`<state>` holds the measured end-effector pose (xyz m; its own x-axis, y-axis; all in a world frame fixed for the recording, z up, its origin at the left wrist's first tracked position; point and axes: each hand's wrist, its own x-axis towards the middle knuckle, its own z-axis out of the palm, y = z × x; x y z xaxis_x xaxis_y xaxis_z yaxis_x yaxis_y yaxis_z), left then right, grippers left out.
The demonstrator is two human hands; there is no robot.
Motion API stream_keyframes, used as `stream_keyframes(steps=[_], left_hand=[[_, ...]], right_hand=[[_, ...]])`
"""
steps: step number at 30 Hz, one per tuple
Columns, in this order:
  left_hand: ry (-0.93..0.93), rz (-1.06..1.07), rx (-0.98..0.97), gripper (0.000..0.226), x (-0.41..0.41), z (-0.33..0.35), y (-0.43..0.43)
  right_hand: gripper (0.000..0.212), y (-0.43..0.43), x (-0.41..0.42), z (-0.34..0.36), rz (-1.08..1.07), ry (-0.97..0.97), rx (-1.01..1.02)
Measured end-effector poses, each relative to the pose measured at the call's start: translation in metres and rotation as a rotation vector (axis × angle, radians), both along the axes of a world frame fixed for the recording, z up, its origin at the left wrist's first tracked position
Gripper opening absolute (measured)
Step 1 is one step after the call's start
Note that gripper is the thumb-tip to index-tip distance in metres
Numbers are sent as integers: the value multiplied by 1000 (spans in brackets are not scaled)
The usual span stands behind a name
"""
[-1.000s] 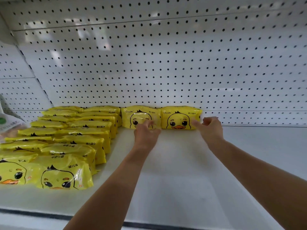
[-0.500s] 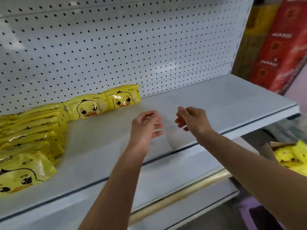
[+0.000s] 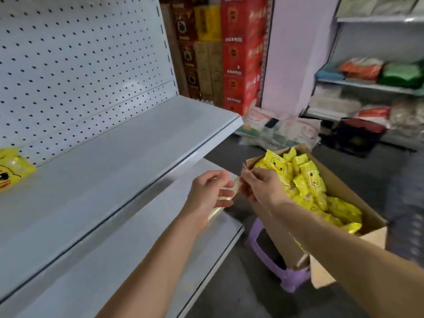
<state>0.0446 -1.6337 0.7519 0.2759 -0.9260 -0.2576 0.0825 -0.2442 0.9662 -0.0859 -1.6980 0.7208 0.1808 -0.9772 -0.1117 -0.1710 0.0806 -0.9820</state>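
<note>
The left hand (image 3: 210, 196) and right hand (image 3: 261, 189) hover close together just off the right end of the grey shelf (image 3: 114, 171), fingers loosely curled. The right hand is over the near corner of a cardboard box (image 3: 341, 184). The box is full of yellow duck packs (image 3: 305, 180) and sits on a purple stool (image 3: 296, 280). One more duck pack (image 3: 11, 168) lies at the shelf's back left edge, against the pegboard (image 3: 80, 65).

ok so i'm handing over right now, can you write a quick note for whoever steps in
Hands: left hand open and empty above the lower shelf; right hand empty, fingers loosely curled, at the near corner of the cardboard box.
Things: yellow duck packs heaped in that box, on a purple stool.
Done: one shelved pack shows at the far left of the upper shelf.
Left: likely move packs from box to the bare shelf.
</note>
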Motion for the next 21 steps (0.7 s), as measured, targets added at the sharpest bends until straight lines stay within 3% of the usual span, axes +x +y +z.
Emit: stream_keyframes(steps=[6, 12, 16, 21], left_hand=[[39, -142, 106, 12, -112, -61, -85], [59, -211, 315, 11, -192, -149, -163], [40, -243, 452, 5, -232, -211, -195], [-73, -345, 613, 10, -266, -282, -206]], right_hand=[[29, -69, -134, -44, -81, 118, 120], [11, -146, -259, -111, -90, 363, 294], [18, -182, -313, -162, 148, 651, 356], [45, -198, -352, -203, 707, 1180, 225]])
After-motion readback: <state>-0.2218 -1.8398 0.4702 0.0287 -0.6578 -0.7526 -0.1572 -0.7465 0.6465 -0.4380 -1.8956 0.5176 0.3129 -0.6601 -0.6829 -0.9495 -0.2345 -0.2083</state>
